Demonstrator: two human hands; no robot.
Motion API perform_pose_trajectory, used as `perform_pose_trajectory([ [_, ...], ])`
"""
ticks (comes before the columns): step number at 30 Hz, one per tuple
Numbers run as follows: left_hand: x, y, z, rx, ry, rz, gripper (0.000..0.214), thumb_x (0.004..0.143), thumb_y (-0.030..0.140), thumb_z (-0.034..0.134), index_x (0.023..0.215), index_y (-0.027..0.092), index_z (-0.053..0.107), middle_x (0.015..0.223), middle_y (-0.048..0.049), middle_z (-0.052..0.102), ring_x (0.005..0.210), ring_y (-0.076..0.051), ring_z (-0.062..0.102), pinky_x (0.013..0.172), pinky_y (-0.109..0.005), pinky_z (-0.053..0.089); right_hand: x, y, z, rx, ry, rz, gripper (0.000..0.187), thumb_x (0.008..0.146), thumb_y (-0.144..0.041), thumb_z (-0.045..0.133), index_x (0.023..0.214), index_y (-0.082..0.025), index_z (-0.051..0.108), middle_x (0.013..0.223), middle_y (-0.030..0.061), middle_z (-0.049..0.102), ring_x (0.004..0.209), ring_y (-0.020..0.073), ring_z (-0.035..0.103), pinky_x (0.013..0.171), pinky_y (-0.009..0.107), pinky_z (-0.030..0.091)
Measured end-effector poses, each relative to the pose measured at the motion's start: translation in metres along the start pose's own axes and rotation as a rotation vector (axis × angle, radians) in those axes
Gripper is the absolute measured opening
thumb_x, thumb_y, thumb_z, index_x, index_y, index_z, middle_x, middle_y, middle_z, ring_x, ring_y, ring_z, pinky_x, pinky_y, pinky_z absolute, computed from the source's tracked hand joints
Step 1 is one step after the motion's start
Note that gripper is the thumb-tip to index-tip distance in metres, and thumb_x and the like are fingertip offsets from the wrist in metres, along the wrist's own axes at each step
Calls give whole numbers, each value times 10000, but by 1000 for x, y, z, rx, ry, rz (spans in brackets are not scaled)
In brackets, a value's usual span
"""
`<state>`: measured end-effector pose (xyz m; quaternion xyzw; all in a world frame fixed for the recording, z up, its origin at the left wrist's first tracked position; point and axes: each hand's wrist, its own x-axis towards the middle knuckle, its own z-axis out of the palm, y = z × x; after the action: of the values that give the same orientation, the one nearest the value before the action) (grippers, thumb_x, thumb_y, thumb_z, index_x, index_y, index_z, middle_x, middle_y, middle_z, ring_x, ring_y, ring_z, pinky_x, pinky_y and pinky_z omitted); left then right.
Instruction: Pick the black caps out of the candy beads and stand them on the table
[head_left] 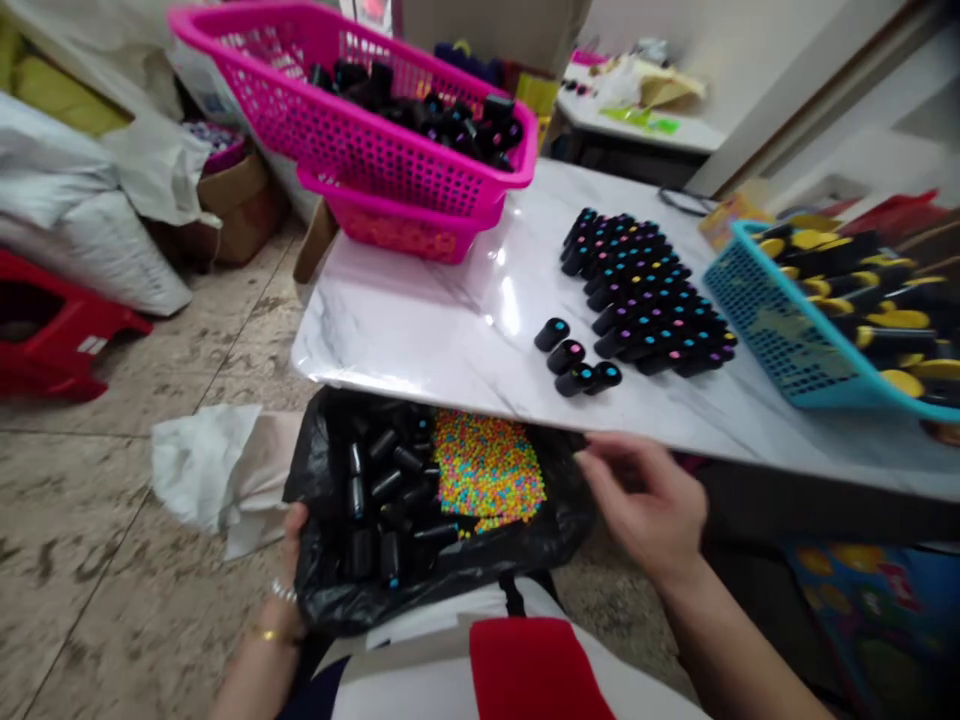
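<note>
A container lined with a black plastic bag (495,565) rests at my lap, below the table's front edge. Several black cylindrical bottles (386,485) lie loose in its left half, and small multicoloured beads (487,465) fill a patch on the right. My left hand (294,540) grips the bag's left side, its thumb showing and the other fingers mostly hidden. At the bag's upper right edge, my right hand (649,505) is closed in a pinch on the black plastic. On the table, black cylinders with coloured dots (649,290) stand in rows, and several more (574,360) stand apart in front.
A pink basket (390,135) of black pieces sits atop another pink basket (405,225) at the table's back left. A blue basket (787,330) with black and yellow pieces is at the right. A red stool (60,330) and white sacks (97,220) stand on the left floor.
</note>
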<state>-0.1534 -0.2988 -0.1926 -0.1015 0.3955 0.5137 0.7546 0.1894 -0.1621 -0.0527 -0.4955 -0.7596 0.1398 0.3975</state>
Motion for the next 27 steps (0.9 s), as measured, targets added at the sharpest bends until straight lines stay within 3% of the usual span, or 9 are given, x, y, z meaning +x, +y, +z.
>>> perform_pose_trajectory([
  [4, -4, -2, 16, -61, 127, 17, 604, 550, 719, 745, 989, 305, 754, 1005, -57, 767, 1228, -381, 572, 1084, -577, 375, -22, -11, 38, -40, -750, -390, 150, 955, -249, 554, 1020, -202, 681, 907, 62, 724, 832, 198, 640, 761, 323, 517],
  [8, -3, -4, 13, -92, 117, 65, 611, 629, 717, 698, 1086, 312, 701, 1069, -37, 754, 1273, -353, 541, 1108, -561, 354, -21, -23, 77, -106, -955, -466, 252, 958, -367, 557, 1104, -198, 674, 996, 72, 706, 917, 222, 615, 778, 332, 509],
  [12, 1, -2, 0, -93, 79, 48, 626, 628, 712, 701, 1087, 287, 706, 1055, -54, 757, 1267, -366, 543, 1108, -568, 358, -13, -43, 100, -133, -1115, -565, 299, 898, -274, 615, 1191, -222, 644, 1076, 73, 672, 987, 233, 593, 828, 341, 501],
  [15, 5, 0, -11, -81, -23, 37, 590, 616, 688, 729, 1056, 296, 723, 997, -30, 769, 1268, -352, 545, 1122, -542, 355, -5, -48, 101, -124, -1177, -551, 292, 858, -206, 597, 1143, -170, 647, 1038, 95, 667, 964, 233, 603, 835, 348, 509],
  [17, 6, 0, -14, -75, -22, 41, 594, 594, 689, 742, 1042, 300, 730, 964, -26, 773, 1269, -354, 544, 1120, -539, 361, 1, -41, 91, -79, -1146, -475, 374, 827, -163, 589, 1200, -151, 608, 1093, 112, 660, 1015, 235, 607, 875, 351, 508],
  [20, 5, 0, -10, -31, 40, 37, 569, 634, 718, 692, 1005, 289, 736, 930, -48, 774, 1274, -360, 538, 1099, -561, 377, 8, -19, 70, -93, -970, -180, 513, 822, -192, 616, 1322, -135, 513, 1104, 123, 670, 978, 232, 646, 848, 350, 525],
  [23, 2, 0, 1, -27, 18, 87, 543, 621, 684, 718, 979, 278, 738, 961, -45, 771, 1295, -360, 517, 1115, -565, 360, 10, 2, 56, -153, -846, 94, 491, 887, -319, 619, 1321, -121, 500, 849, 64, 704, 728, 205, 675, 698, 326, 533],
  [25, 2, -1, 7, -64, 8, 105, 538, 561, 640, 780, 955, 276, 743, 988, -28, 768, 1308, -360, 504, 1134, -550, 345, 10, 9, 51, -83, -880, 99, 416, 930, -347, 586, 1290, -146, 532, 778, 33, 707, 684, 187, 678, 682, 303, 533],
  [27, 3, -3, 9, -96, 30, 119, 519, 555, 629, 789, 928, 269, 748, 1017, -23, 764, 1321, -353, 491, 1142, -530, 345, 11, 13, 49, -45, -889, -13, 334, 953, -294, 553, 1266, -181, 571, 921, 59, 732, 810, 187, 701, 773, 308, 546],
])
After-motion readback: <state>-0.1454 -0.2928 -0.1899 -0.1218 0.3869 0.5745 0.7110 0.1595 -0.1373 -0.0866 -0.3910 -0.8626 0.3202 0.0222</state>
